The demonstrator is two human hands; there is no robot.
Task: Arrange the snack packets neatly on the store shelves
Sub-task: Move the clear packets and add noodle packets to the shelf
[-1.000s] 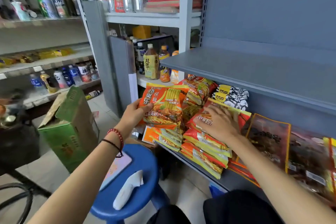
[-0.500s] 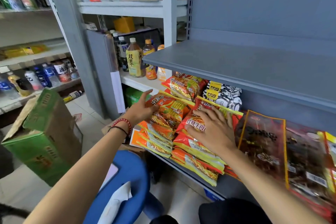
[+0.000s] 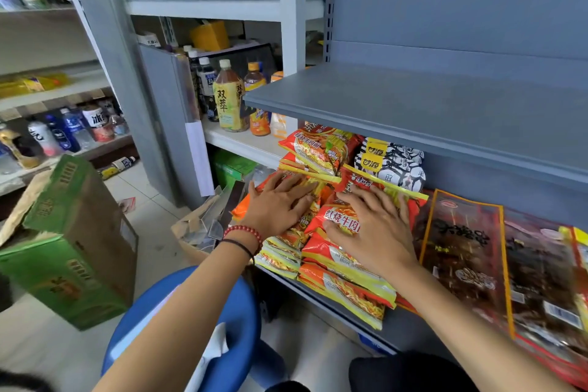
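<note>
Both hands lie flat, fingers straight and spread, pressing down and gripping nothing. The left hand (image 3: 280, 205) rests on the orange stack (image 3: 280, 256) of noodle packets, fingers pointing toward two o'clock. The right hand (image 3: 374, 227) rests on the red stack (image 3: 346, 277) just beside it, fingers toward eleven o'clock. The two stacks touch side by side at the front of the lower shelf (image 3: 404, 329).

The packets' long axis seems to run along the shelf's front edge, from about ten o'clock to four. Any squaring-up push would therefore go across that axis, toward one o'clock and the back of the shelf. Each hand already sits on its own stack, so neither has to reach.

At twelve o'clock from the hands, more noodle packets (image 3: 318, 149) are heaped behind. The black-and-white packets (image 3: 391, 162) lie at one o'clock, and both limit how far back the stacks can slide. At three o'clock the dark pouches (image 3: 461, 248) lean just beside the red stack (a sideways nudge would likely crowd them). The upper shelf (image 3: 413, 105) overhangs the back row. At seven o'clock a blue stool (image 3: 235, 312) stands near the person, with a green carton (image 3: 73, 232) on the floor at nine o'clock, well apart.
</note>
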